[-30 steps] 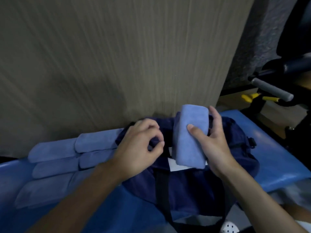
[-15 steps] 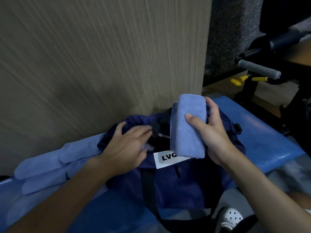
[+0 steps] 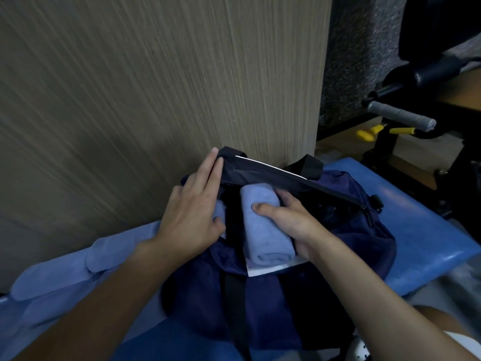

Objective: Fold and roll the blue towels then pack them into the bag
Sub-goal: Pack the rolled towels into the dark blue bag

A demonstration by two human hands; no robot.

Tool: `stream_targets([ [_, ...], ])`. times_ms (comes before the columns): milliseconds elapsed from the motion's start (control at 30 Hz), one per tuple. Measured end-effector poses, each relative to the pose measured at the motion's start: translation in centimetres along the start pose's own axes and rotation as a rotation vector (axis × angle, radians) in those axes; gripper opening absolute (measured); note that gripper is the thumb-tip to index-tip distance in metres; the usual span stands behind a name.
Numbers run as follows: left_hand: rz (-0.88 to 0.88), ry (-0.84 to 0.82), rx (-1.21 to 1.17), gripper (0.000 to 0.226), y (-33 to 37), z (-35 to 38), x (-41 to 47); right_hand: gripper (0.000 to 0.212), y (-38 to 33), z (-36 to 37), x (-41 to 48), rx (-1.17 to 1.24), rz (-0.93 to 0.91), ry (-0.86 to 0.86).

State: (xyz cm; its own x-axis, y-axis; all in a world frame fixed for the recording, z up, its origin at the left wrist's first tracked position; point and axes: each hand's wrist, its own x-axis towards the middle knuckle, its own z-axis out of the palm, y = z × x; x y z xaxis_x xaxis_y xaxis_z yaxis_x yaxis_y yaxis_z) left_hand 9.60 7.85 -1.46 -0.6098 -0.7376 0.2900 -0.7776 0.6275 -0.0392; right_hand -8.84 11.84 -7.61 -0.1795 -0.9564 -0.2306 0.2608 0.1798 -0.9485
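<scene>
Currently the rolled towel [image 3: 265, 230] lies lengthwise at the centre of the frame, in the mouth of the bag [image 3: 338, 243], with its near end over the white label [image 3: 273, 268] on the front edge. The right hand [image 3: 291, 222] is clamped on it, thumb across the top and fingers curled round the far side. This grip appears intended to steer the roll down into the opening. The left hand [image 3: 192, 212] lies with straight fingers flat against the flap [image 3: 260, 170], pushing it back toward the wood panel [image 3: 156, 87], which holds the opening wide enough for entry. A second roll [image 3: 220, 212] shows inside the bag just beside the left palm, mostly covered by that hand. A black strap [image 3: 234, 295] runs from the opening to the bottom edge of the frame. Further towels [image 3: 52, 277] lie at lower left on the blue bench [image 3: 429, 230], partly hidden by the left forearm, so their count cannot be told. The bag's interior is dark, and the remaining room is not visible. At upper right, a grey handle [image 3: 400, 117] projects from dark equipment too dim to identify.
</scene>
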Motion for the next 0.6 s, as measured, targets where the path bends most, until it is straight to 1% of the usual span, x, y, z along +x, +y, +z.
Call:
stream_targets([
  [67,0.016,-0.010,-0.008,0.112,-0.4,-0.1,-0.2,0.050,0.5,0.7,1.4,0.004,0.064,-0.017],
  [133,0.017,-0.041,-0.019,0.115,-0.9,-0.4,-0.4,0.048,0.8,1.6,2.4,-0.012,0.080,-0.026],
  [233,0.020,-0.076,-0.047,0.118,-1.3,-0.9,-0.8,0.043,1.2,2.7,3.8,0.030,0.000,0.073],
  [300,0.015,-0.081,-0.082,0.118,-1.4,-1.1,-1.0,0.045,1.9,3.1,4.7,0.002,-0.010,0.125],
  [367,0.012,-0.074,-0.103,0.116,-1.5,-1.1,-1.2,0.046,2.6,3.2,5.2,-0.108,0.075,0.117],
  [433,0.013,-0.074,-0.113,0.115,-1.6,-1.1,-1.3,0.047,3.0,3.4,5.2,-0.167,0.191,0.013],
  [467,0.015,-0.074,-0.115,0.114,-1.6,-1.1,-1.4,0.053,3.0,3.5,5.1,-0.173,0.202,-0.024],
  [500,0.017,-0.073,-0.116,0.114,-1.6,-1.1,-1.5,0.063,3.0,3.6,5.0,-0.169,0.170,-0.031],
  [533,0.018,-0.070,-0.115,0.113,-1.7,-1.1,-1.5,0.073,3.2,3.7,5.1,-0.151,0.123,-0.015],
  [600,0.017,-0.064,-0.110,0.112,-1.8,-1.2,-1.6,0.082,3.5,4.0,5.1,-0.123,0.061,0.027],
])
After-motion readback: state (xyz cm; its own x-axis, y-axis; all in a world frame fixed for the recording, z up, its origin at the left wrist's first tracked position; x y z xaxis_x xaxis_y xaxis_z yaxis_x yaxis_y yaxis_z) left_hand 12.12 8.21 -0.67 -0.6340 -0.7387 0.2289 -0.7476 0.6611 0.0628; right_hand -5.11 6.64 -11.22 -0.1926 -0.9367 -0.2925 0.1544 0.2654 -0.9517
